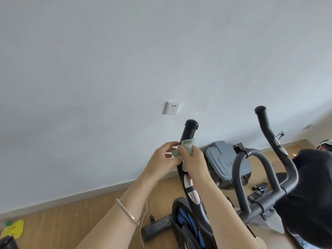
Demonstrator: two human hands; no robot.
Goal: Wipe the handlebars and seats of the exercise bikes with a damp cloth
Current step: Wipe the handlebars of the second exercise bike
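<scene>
A black exercise bike stands in front of me with two upright handlebar grips. The left grip (pixel 190 129) rises in the middle of the view, its end cap bare above my hands. A pale green cloth (pixel 242 147) is wrapped around this grip just below the cap. My right hand (pixel 195 161) is shut on the cloth and the grip. My left hand (pixel 164 159) touches the cloth and the bar from the left side, fingers curled on them. The right grip (pixel 265 123) stands free. The seat is not in view.
A white wall with a socket (pixel 172 107) is close behind the bike. A grey-lidded bin (pixel 228 162) sits on the wooden floor by the wall. A person in dark clothes (pixel 312 191) is at the right edge. A yellow object (pixel 13 228) lies bottom left.
</scene>
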